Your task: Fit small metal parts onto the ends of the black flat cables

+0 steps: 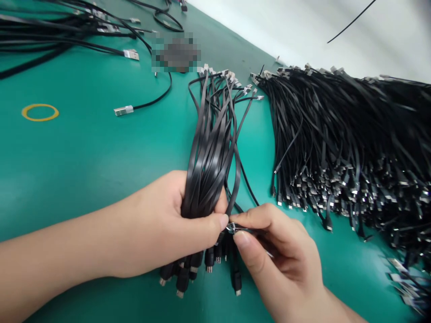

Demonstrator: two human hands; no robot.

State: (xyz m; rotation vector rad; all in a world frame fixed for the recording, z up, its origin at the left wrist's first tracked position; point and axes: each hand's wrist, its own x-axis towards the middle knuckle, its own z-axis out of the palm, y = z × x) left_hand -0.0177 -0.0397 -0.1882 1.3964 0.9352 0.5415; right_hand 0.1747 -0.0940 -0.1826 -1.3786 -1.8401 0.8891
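Note:
My left hand [175, 229] is closed around a bundle of flat black USB cables [210, 152]. The silver plugs at their far ends fan out beyond it, and small black-cased plugs [182, 282] hang out below my thumb. Close beside that thumb, my right hand [286, 260] pinches a small shiny piece [231, 228] between thumb and forefinger. A thin dark part runs from it back into my curled fingers, which hide the rest; its kind cannot be made out.
A large pile of black cables [319, 134] covers the right side of the green table [84, 166]. More cables [63, 36] lie at the back left, with a loose USB plug [123, 111] nearer. A yellow ring [40, 120] lies at left. One patch [177, 53] is blurred out.

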